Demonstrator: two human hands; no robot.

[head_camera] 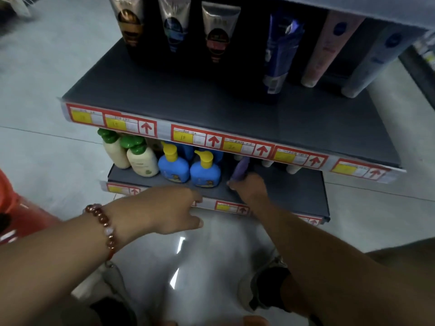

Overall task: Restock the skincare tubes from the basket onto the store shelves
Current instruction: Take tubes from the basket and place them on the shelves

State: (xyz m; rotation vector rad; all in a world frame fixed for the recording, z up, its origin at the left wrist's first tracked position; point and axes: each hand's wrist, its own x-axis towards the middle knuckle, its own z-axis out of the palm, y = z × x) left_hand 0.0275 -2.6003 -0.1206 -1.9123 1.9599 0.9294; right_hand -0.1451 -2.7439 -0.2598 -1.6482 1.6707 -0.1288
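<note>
My right hand (248, 187) grips a purple skincare tube (240, 169) and holds it upright on the lower shelf (292, 194), just right of two blue pump bottles (189, 167). The tube's top is hidden under the upper shelf's edge. My left hand (174, 209), with a bead bracelet on its wrist, hovers at the lower shelf's front edge with relaxed fingers and holds nothing. A red basket (16, 215) shows at the left edge; its contents are out of sight.
The upper shelf (211, 102) carries several upright tubes at its back, with bare dark board in front. Cream bottles with green caps (131, 152) stand at the lower shelf's left end. White tube caps (293, 169) stand behind on the right. Price labels line both edges.
</note>
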